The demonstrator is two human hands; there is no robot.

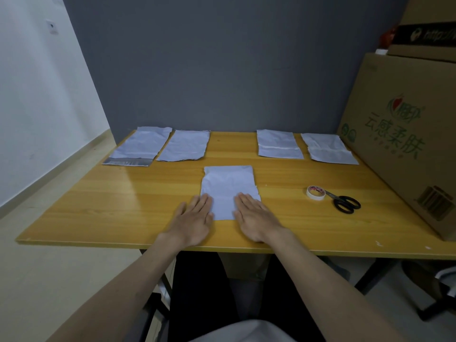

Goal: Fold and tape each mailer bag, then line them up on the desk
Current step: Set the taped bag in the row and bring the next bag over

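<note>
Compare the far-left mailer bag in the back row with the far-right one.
The far-left mailer bag lies full length; the far-right mailer bag looks shorter, with a crosswise fold line. The far-left mailer bag shows a dark, shiny strip along its near edge; the far-right mailer bag shows none. The far-right mailer bag lies next to the cardboard box; the far-left mailer bag is near the desk's left edge. Both are pale grey and flat, untouched.

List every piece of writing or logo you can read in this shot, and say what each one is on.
"云感柔肤", green, on the side of the big cardboard box.
Red-and-green logo above it on the same box: its characters are too blurred to read.
"http:/...", cut off, on the dark strip of the upper box.
Red print on the tape roll: too small to read.
Mailer bags: no text visible.
</note>
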